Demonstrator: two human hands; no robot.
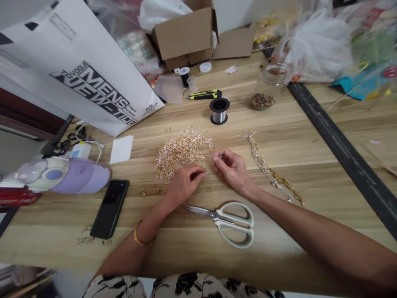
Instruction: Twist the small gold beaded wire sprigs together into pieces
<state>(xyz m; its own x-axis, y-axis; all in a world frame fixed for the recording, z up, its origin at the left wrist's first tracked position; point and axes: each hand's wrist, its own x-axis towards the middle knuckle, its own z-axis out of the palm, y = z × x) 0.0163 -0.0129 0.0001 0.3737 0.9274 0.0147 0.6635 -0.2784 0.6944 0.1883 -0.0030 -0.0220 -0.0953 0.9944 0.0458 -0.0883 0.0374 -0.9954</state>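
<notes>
My left hand [186, 182] rests at the lower right edge of a pile of small gold and clear beads [180, 153]. Its thumb and forefinger are pinched together, and what they hold is too small to make out. Facing it, my right hand [231, 167] is also closed in a pinch, a short gap to the right; anything in its fingertips is too fine to see. A small gold ring [209, 190] lies on the wood below the gap. Scissors with white handles [235, 223] lie closest to me. Gold and silver chains [268, 169] stretch out right of my right hand.
Beyond the beads stand a spool of clear line [219, 111], a yellow-black utility knife [204, 94] and a glass jar of beads [269, 89]. To the left are a phone [110, 209], a purple bottle [77, 176] and a white bag [93, 70]. A cardboard box [186, 35] sits behind.
</notes>
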